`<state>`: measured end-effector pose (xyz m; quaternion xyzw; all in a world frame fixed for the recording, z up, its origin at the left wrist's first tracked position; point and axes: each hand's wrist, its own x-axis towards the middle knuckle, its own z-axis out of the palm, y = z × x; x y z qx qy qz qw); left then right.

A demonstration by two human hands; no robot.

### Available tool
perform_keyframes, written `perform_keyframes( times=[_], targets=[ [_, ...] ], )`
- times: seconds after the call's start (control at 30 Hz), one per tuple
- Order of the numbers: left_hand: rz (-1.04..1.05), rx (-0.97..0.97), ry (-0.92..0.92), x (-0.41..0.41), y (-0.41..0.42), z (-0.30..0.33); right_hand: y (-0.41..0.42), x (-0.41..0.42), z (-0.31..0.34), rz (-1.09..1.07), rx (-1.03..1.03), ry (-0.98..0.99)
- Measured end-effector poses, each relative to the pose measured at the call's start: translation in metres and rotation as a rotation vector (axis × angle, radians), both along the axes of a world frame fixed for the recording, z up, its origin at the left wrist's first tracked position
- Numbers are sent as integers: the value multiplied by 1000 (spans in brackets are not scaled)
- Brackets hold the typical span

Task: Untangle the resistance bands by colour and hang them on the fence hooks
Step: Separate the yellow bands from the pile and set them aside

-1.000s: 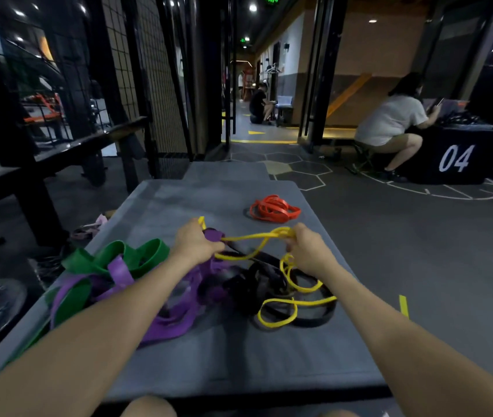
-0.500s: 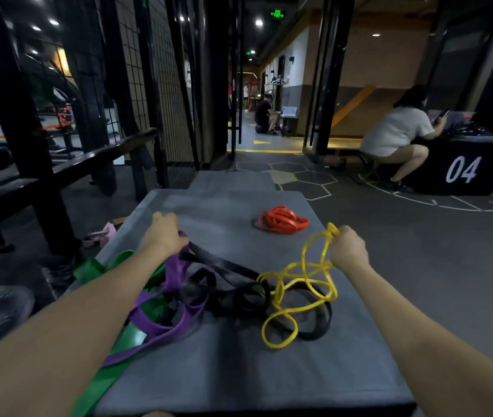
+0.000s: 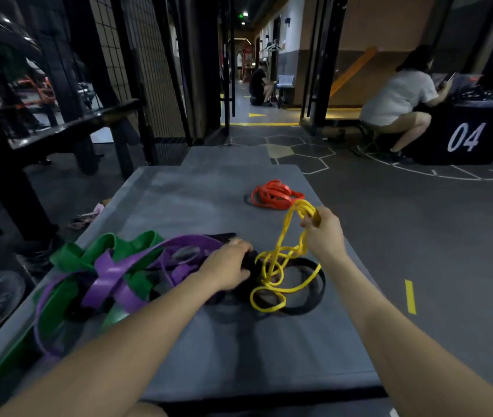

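Note:
A tangle of resistance bands lies on a grey padded box [image 3: 224, 341]. My right hand [image 3: 325, 233] is shut on the thin yellow band [image 3: 281, 266] and lifts its loops, which still hang down into the pile. My left hand [image 3: 227, 266] presses on and grips the black band [image 3: 308, 302] at the middle of the tangle. Wide purple bands [image 3: 110, 278] and green bands [image 3: 89, 254] lie knotted to the left. A coiled orange band [image 3: 272, 195] lies apart at the far end of the box.
A black mesh fence [image 3: 137, 64] and a dark bench [image 3: 68, 130] stand to the left. A person in a white shirt [image 3: 395, 97] crouches by a black box marked 04 [image 3: 464, 136] at the right. Another person [image 3: 258, 85] sits down the corridor.
My left hand has moved right from the purple band to the black band at the middle. My right hand has kept the yellow band, lifted up and to the right of the pile.

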<state>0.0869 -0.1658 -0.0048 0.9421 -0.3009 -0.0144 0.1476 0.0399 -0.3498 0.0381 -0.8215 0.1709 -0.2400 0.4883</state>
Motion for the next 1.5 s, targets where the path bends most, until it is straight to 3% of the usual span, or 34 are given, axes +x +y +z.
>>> perform_keyframes(
  times=[0.13, 0.23, 0.6, 1.0, 1.1, 1.23, 1.4, 1.5],
  targets=[
    [-33, 316, -181, 4, -7, -17, -10, -3, -10, 2, -5, -39],
    [8, 411, -252, 9, 0, -18, -13, -2, -10, 4, 21, -92],
    [191, 206, -183, 0, 62, 2, 7, 18, 6, -8, 30, -198],
    [83, 294, -220, -20, 68, -9, 62, 55, 43, 194, 63, -308],
    [73, 296, -224, -19, 67, -10, 72, 76, 27, 324, 60, -229],
    [101, 271, -240, -18, 67, -14, 72, 88, -14, 598, -118, 128],
    [219, 154, -245, -17, 60, -19, 50, 47, -55, 189, -114, 159],
    [308, 61, -226, -12, 51, -23, 45, 15, -78, 130, -183, 216]
  ],
)
